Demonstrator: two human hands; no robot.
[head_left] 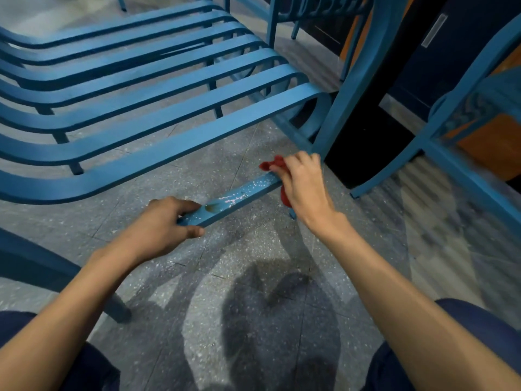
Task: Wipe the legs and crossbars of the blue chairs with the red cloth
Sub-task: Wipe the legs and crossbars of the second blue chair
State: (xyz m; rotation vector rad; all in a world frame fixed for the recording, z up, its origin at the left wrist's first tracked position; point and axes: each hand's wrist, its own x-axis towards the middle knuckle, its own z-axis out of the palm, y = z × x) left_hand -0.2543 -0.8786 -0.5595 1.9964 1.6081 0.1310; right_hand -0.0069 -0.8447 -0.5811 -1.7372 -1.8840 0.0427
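Note:
A blue slatted chair [146, 88] lies tipped in front of me on the speckled floor. Its low crossbar [236, 197] runs between my hands and shows white specks and a brownish stain near its left end. My left hand [163, 224] grips the left end of that crossbar, thumb under and fingers over it. My right hand [304, 182] holds the bunched red cloth [275, 163] against the crossbar's right end, close to the chair's upright leg [355, 80]. Most of the cloth is hidden under the hand.
Another blue chair frame [462, 114] stands at the right, with a leg foot by a dark doorway. A further chair [304, 12] sits at the top. A dark blue chair part [33, 266] juts in at lower left. My knees are at the bottom corners.

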